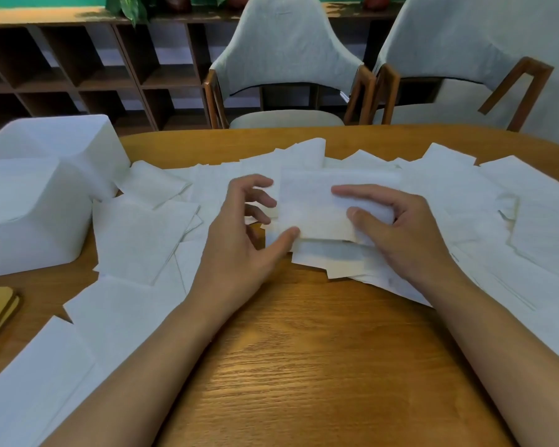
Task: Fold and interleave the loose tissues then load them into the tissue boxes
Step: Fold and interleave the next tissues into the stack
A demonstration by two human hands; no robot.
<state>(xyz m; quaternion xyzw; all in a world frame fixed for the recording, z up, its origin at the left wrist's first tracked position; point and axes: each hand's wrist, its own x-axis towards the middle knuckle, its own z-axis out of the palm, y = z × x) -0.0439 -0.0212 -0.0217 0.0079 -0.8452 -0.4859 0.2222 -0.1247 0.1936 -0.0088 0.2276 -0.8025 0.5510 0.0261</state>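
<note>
Here my right hand [397,233] pinches the folded tissue [307,208], holding its crease; my left hand [239,240], fingers relaxed, steadies a corner.

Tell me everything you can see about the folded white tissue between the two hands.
The folded white paper tissue is a thin, soft-looking rectangle, faintly textured, lying roughly flat on top of other loose white tissues on the brown wooden table. The right hand holds its right end between forefinger and thumb; the left hand's thumb tip touches its near left corner.
</note>
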